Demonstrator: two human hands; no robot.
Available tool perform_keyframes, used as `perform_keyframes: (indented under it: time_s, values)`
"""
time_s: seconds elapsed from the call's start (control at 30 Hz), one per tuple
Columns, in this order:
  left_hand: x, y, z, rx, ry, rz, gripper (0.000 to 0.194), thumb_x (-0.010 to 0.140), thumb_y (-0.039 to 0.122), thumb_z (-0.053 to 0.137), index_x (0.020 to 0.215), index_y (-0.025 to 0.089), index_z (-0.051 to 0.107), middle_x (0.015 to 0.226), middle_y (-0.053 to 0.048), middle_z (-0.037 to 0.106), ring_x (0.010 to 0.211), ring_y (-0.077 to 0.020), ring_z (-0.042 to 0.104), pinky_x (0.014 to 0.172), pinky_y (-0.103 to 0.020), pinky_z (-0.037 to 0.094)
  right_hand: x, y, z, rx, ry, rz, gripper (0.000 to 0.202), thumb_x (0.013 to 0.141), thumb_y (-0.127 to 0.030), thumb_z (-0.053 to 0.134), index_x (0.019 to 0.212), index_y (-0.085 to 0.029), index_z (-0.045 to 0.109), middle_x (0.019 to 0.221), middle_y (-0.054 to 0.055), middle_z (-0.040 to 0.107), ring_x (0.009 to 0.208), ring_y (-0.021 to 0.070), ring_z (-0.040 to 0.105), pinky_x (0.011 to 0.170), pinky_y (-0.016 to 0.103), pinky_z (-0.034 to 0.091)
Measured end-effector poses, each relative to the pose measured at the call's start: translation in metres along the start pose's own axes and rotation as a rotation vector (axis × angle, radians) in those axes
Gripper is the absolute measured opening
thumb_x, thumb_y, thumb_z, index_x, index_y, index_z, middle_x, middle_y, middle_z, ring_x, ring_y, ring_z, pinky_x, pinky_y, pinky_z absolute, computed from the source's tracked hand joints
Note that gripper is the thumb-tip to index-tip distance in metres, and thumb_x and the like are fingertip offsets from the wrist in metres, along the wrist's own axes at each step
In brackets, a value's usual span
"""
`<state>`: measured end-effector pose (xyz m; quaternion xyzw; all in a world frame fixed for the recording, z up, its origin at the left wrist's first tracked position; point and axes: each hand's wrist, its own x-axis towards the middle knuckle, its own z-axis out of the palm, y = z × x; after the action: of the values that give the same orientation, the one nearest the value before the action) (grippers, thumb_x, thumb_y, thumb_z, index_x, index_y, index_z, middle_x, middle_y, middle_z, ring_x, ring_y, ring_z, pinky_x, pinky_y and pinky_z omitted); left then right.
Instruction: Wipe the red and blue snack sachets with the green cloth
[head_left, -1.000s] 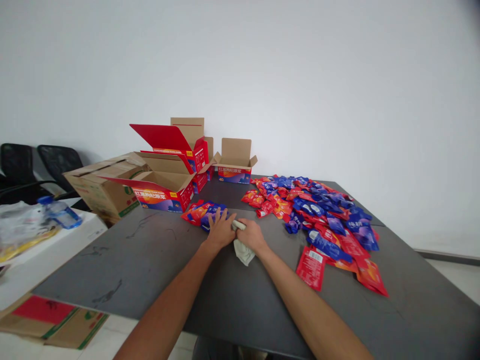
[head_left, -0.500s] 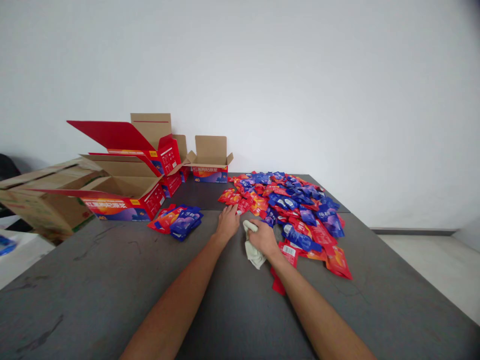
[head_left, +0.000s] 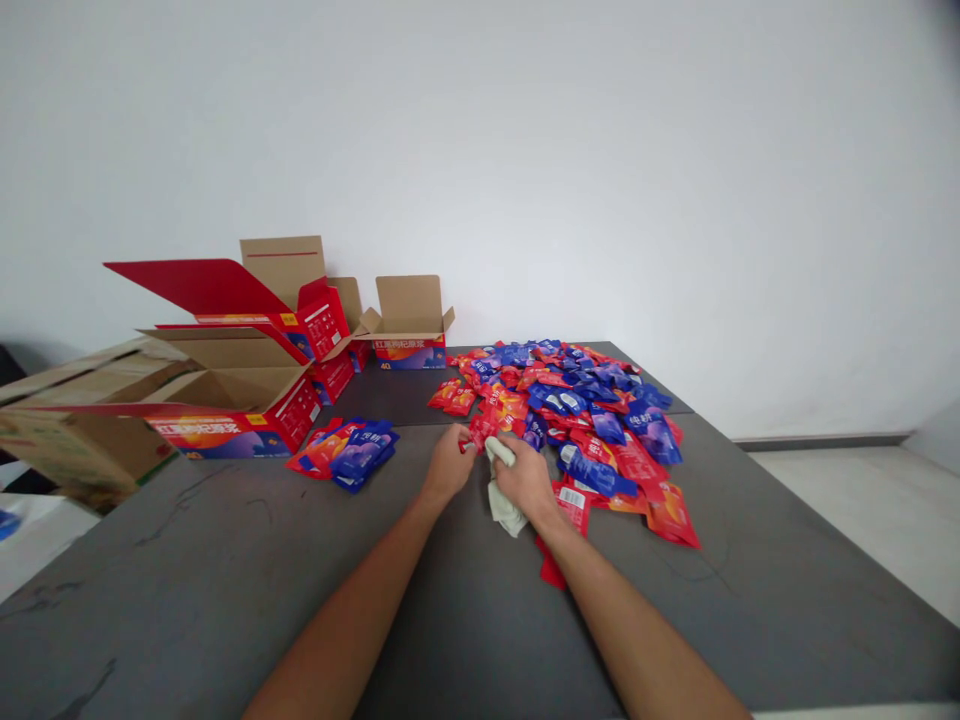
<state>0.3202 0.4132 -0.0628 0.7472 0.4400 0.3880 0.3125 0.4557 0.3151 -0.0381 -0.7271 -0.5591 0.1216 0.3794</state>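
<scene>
My right hand (head_left: 523,474) is closed around a pale cloth (head_left: 507,510), which hangs down to the dark table. Just to its left, my left hand (head_left: 450,464) is closed, pinching the near edge of a red pouch (head_left: 484,426) at the front of the pile. My fingertips partly cover that pouch. Red and blue pouches (head_left: 596,468) lie heaped beyond and to the right of my hands. Under my right forearm, one red pouch (head_left: 572,506) is partly hidden. A small stack of red and blue pouches (head_left: 361,452) rests left of my left hand.
Open printed cartons (head_left: 225,430) stand at the left, some stacked behind others. A smaller open carton (head_left: 409,354) is at the back by the wall. A large brown cardboard box (head_left: 90,430) sits beyond the table's left side.
My left hand has drawn back slightly toward me, its fingers curling from flat to closed on the red pouch. My right hand keeps the cloth. The view has shifted a little.
</scene>
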Motion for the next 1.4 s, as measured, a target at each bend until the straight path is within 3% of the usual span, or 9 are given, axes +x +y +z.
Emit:
perform_keyframes:
  time_s: [0.13, 0.27, 0.43, 0.53, 0.73, 0.87, 1.03, 1.2, 1.4]
  values:
    - [-0.018, 0.006, -0.009, -0.46, 0.056, -0.231, 0.038, 0.067, 0.021, 0.074, 0.101, 0.018, 0.057, 0.089, -0.002, 0.065, 0.078, -0.0153, 0.064, 0.069, -0.028, 0.053, -0.006, -0.006, 0.006, 0.029, 0.063, -0.162, 0.039, 0.084, -0.015, 0.055, 0.121, -0.023, 0.067, 0.118, 0.006, 0.068, 0.112, 0.0201, 0.06, 0.102, 0.029, 0.043]
    - [-0.028, 0.016, -0.015, -0.684, 0.106, -0.371, 0.057, 0.052, 0.011, 0.076, 0.107, 0.016, 0.061, 0.09, -0.003, 0.066, 0.077, -0.015, 0.064, 0.068, -0.028, 0.052, -0.016, -0.018, 0.013, 0.094, 0.092, -0.261, 0.039, 0.087, -0.016, 0.055, 0.123, -0.026, 0.067, 0.112, 0.007, 0.062, 0.105, 0.0187, 0.059, 0.097, 0.028, 0.047]
    - [-0.027, 0.021, -0.021, -0.88, -0.12, -0.329, 0.047, 0.053, 0.011, 0.06, 0.099, 0.014, 0.069, 0.085, -0.004, 0.07, 0.076, -0.0159, 0.064, 0.072, -0.028, 0.05, -0.024, -0.026, 0.016, 0.115, 0.04, -0.309, 0.031, 0.091, -0.022, 0.056, 0.119, -0.028, 0.069, 0.103, 0.006, 0.058, 0.102, 0.0181, 0.058, 0.091, 0.026, 0.049]
    - [-0.025, 0.02, -0.025, -0.957, -0.099, -0.303, 0.04, 0.051, 0.01, 0.054, 0.089, 0.015, 0.067, 0.084, -0.003, 0.07, 0.077, -0.0154, 0.065, 0.072, -0.026, 0.049, -0.023, -0.026, 0.015, 0.125, 0.029, -0.299, 0.027, 0.093, -0.028, 0.058, 0.117, -0.028, 0.07, 0.102, 0.006, 0.059, 0.101, 0.0179, 0.058, 0.089, 0.026, 0.049]
    - [-0.033, 0.024, -0.026, -0.853, -0.146, -0.3, 0.031, 0.057, 0.014, 0.067, 0.087, 0.019, 0.061, 0.085, -0.001, 0.07, 0.076, -0.0149, 0.065, 0.07, -0.026, 0.05, -0.018, -0.019, 0.007, 0.078, 0.011, -0.256, 0.021, 0.094, -0.029, 0.058, 0.106, -0.026, 0.074, 0.098, 0.005, 0.06, 0.102, 0.0184, 0.058, 0.09, 0.026, 0.047]
    - [-0.036, 0.026, -0.02, -0.738, -0.141, -0.244, 0.047, 0.057, 0.014, 0.075, 0.102, 0.019, 0.062, 0.098, -0.005, 0.074, 0.082, -0.0173, 0.068, 0.074, -0.028, 0.052, -0.017, -0.016, 0.005, 0.057, 0.048, -0.202, 0.018, 0.089, -0.025, 0.063, 0.102, -0.027, 0.075, 0.103, 0.005, 0.059, 0.096, 0.0171, 0.06, 0.089, 0.026, 0.048]
    - [-0.036, 0.022, -0.013, -0.674, -0.177, -0.267, 0.076, 0.055, 0.005, 0.071, 0.129, 0.018, 0.059, 0.114, -0.011, 0.073, 0.089, -0.0205, 0.07, 0.076, -0.029, 0.054, -0.01, -0.009, 0.0, 0.018, 0.161, -0.15, 0.023, 0.089, -0.026, 0.06, 0.107, -0.028, 0.075, 0.105, 0.005, 0.059, 0.091, 0.0167, 0.061, 0.087, 0.027, 0.048]
    - [-0.043, 0.026, -0.005, -0.736, -0.302, -0.199, 0.073, 0.058, 0.002, 0.068, 0.129, 0.016, 0.063, 0.119, -0.013, 0.072, 0.096, -0.023, 0.069, 0.079, -0.03, 0.054, -0.001, 0.005, -0.011, -0.049, 0.33, -0.101, 0.03, 0.091, -0.027, 0.056, 0.116, -0.025, 0.073, 0.11, 0.008, 0.058, 0.094, 0.0195, 0.061, 0.087, 0.03, 0.05]
    - [-0.039, 0.026, -0.01, -0.794, -0.149, -0.199, 0.069, 0.053, -0.002, 0.059, 0.119, 0.016, 0.068, 0.117, -0.011, 0.073, 0.101, -0.0231, 0.068, 0.081, -0.028, 0.052, -0.013, -0.007, 0.003, 0.022, 0.118, -0.326, 0.028, 0.089, -0.018, 0.057, 0.109, -0.029, 0.074, 0.097, 0.005, 0.061, 0.094, 0.0187, 0.06, 0.083, 0.028, 0.051]
